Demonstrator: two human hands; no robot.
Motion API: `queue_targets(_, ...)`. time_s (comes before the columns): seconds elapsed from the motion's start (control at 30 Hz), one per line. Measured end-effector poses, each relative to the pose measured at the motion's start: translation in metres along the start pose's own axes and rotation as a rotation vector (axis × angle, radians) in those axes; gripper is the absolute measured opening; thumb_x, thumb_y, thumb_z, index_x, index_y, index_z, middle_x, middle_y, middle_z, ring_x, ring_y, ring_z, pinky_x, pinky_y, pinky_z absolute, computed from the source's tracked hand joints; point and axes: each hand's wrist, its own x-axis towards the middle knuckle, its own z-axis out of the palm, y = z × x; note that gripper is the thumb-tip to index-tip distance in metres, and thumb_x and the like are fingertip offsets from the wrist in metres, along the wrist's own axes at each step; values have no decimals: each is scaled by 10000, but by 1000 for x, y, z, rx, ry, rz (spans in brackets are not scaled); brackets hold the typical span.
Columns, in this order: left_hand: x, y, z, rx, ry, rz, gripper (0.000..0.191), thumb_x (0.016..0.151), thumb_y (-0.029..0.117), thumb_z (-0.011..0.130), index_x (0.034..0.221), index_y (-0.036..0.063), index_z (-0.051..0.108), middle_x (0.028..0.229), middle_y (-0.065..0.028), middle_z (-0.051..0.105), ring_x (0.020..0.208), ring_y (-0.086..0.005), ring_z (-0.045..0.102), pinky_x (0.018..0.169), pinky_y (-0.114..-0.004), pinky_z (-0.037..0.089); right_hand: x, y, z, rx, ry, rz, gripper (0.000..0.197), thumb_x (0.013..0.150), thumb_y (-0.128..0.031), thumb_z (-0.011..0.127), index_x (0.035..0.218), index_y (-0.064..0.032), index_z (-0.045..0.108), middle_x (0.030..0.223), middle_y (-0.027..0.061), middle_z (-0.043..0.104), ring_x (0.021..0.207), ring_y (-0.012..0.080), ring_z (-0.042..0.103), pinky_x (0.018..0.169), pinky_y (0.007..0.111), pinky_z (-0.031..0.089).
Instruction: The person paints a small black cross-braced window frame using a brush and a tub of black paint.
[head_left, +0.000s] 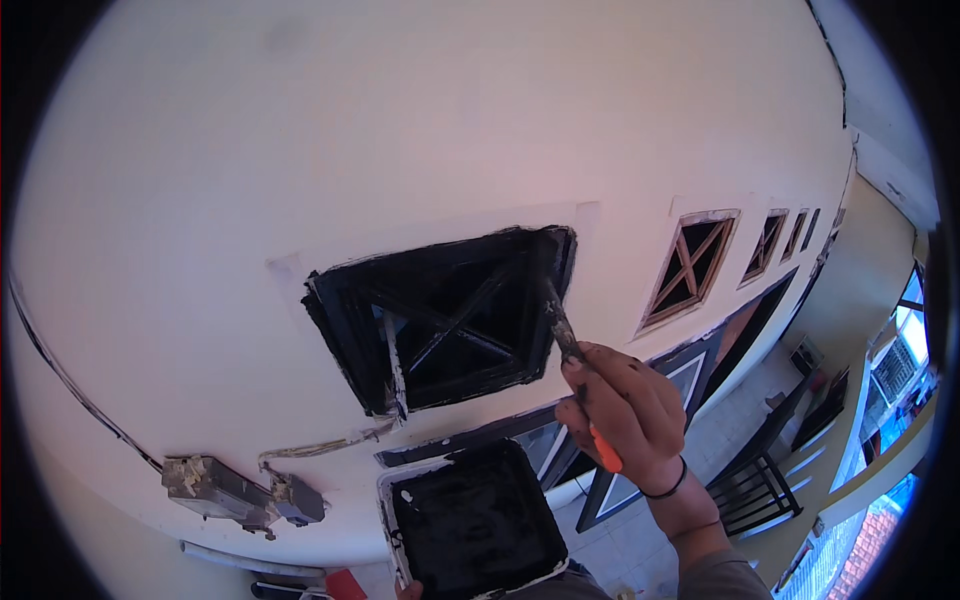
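My right hand (630, 409) grips a paintbrush (562, 326) with an orange handle end. Its dark head points up at the right side of a black-painted vent frame (559, 300) with crossed bars, set in a cream wall. Whether the bristles press on the wood is hard to tell, black on black. Smudges of black paint mark my fingers. Below, my left hand (410, 590), mostly out of view, holds the rim of a paint tray (480, 517) filled with wet-looking black paint. White and black paint crusts the tray's edge.
A paint-spattered pipe (396, 367) crosses the frame's lower left. Metal boxes (217, 491) with a cable are fixed to the wall. Several brown crossed vents (686, 266) line the wall rightward, above an open glazed door or window (645, 427). A black railing (754, 495) stands lower right.
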Motion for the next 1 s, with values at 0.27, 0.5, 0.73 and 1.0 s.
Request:
queue_targets(0.27,-11,2,2,-17,60,57,556,856,302,562,1298,-33,533,1251,-143,602,1190,-291,550,1045,-437,398,13,-10,18,192,99,76,249,860,-199,739,954,13,646,841,125,697,801,262,716,664,322,606)
queue_targets(0.5,-16,0,-4,-67,-34,121,633,858,338,569,1363,-30,470,1312,-155,564,1205,-291,546,1026,-431,423,-26,-10,-5,111,335,412,402,1029,-322,460,912,45,575,704,147,699,616,223,711,565,253,538)
queue_targets(0.73,-27,22,26,36,-94,107,670,859,308,602,1407,-22,402,1304,-165,559,1173,-279,572,1028,-421,447,-78,-39,-9,386,318,746,437,1035,-384,393,952,27,516,739,132,600,537,237,679,469,249,478)
queue_targets(1.0,-24,19,59,38,-106,58,782,849,275,654,1468,-18,277,1338,-193,515,1221,-276,537,1040,-404,447,-115,-28,-20,331,196,827,457,1064,-407,250,1044,-17,488,569,123,616,483,165,599,612,259,476)
